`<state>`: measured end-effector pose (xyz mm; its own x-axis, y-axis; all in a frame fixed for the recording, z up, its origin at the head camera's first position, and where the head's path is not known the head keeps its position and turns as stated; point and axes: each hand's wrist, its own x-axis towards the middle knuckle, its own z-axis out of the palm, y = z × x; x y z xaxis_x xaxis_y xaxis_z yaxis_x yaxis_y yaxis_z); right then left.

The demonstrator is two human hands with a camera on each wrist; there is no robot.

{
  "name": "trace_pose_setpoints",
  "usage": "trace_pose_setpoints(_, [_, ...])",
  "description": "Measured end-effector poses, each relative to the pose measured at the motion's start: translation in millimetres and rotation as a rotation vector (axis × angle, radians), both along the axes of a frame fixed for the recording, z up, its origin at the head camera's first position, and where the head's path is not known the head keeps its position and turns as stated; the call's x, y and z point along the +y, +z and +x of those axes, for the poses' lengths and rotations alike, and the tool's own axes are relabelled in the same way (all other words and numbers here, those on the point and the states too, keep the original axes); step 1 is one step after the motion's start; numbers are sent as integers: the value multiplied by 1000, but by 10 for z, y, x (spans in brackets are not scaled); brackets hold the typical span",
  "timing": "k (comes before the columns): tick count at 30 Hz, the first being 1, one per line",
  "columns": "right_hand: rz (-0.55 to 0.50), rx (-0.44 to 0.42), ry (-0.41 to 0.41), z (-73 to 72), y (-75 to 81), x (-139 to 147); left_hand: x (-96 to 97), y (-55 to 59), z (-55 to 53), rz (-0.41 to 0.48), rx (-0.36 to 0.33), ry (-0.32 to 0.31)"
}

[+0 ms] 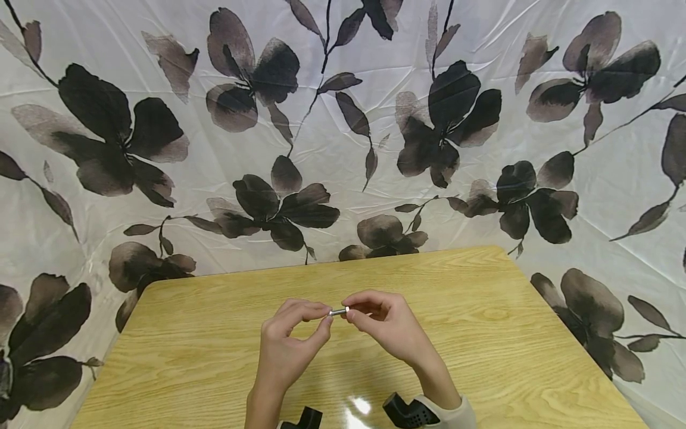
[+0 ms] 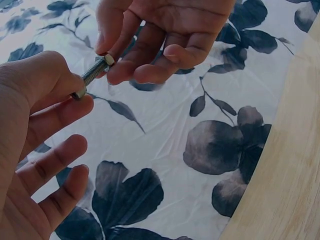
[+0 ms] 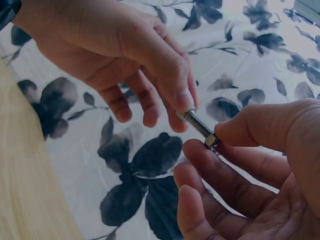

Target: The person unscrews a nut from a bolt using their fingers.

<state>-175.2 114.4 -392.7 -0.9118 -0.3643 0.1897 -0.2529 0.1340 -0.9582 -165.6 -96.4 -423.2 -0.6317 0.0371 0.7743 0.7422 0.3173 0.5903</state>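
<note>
A small silver bolt [image 1: 339, 312] with a threaded shank is held level between the two hands, above the table. My left hand [image 1: 283, 350] pinches one end between thumb and index finger; its other fingers are spread loosely in the left wrist view. At the opposite end is a hexagonal piece [image 3: 211, 140]; I cannot tell whether it is a nut or the bolt's head. My right hand [image 1: 395, 329] pinches that end with thumb and fingertips. Bare thread [image 2: 93, 73] shows between the hands. The left fingertips partly cover the other end piece [image 2: 79, 93].
A light wood-grain table [image 1: 187, 339] lies under both hands. Behind it and to its sides hangs white cloth [image 1: 364, 161] printed with dark flowers. Black devices are strapped at the wrists, the right one [image 1: 409, 412] showing at the lower edge.
</note>
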Motion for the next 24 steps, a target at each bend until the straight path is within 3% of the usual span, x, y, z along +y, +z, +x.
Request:
trace_pose_setpoints(17, [-73,93,24,7,-11,-15,-2,9,10,-8,-8,12])
trace_pose_setpoints(24, [-53,26,-60,7,15,-16,4,4,2,-7,-2,11])
